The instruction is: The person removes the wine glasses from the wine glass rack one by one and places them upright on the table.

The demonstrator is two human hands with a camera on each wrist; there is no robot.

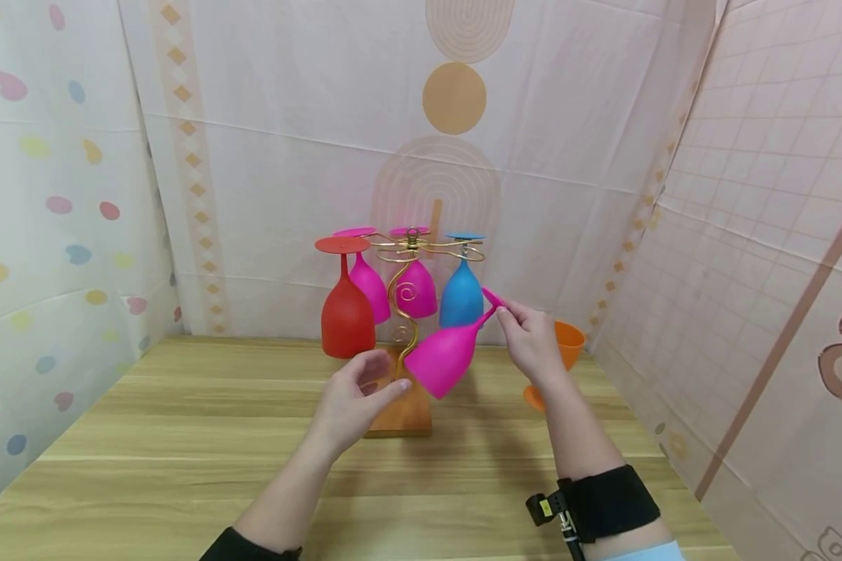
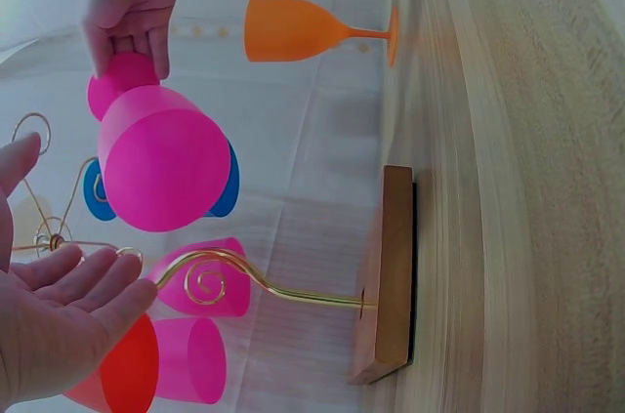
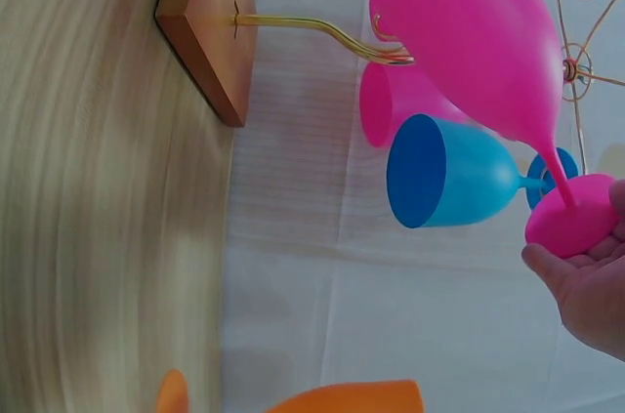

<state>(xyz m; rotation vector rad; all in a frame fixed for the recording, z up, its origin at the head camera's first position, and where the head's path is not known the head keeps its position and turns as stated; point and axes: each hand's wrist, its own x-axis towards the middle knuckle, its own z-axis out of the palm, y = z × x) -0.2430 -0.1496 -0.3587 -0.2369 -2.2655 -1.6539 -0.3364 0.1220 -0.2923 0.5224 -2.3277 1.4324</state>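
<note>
My right hand (image 1: 531, 340) pinches a pink goblet (image 1: 445, 357) by its round foot, the bowl tilted down to the left. In the right wrist view the thumb and fingers lie on that foot (image 3: 576, 218). My left hand (image 1: 354, 401) holds nothing, fingers loosely bent, beside the gold stem of a wine glass rack (image 1: 412, 248). Upside down on the rack hang a red goblet (image 1: 347, 318), two more pink goblets (image 1: 417, 290) and a blue goblet (image 1: 462, 296). The held goblet is in front of the rack, below the blue one.
An orange goblet (image 1: 568, 343) stands upright on the table behind my right forearm. The rack's wooden base (image 1: 403, 417) rests on the wood-grain table (image 1: 182, 452). Patterned cloth hangs at the back (image 1: 274, 195) and both sides.
</note>
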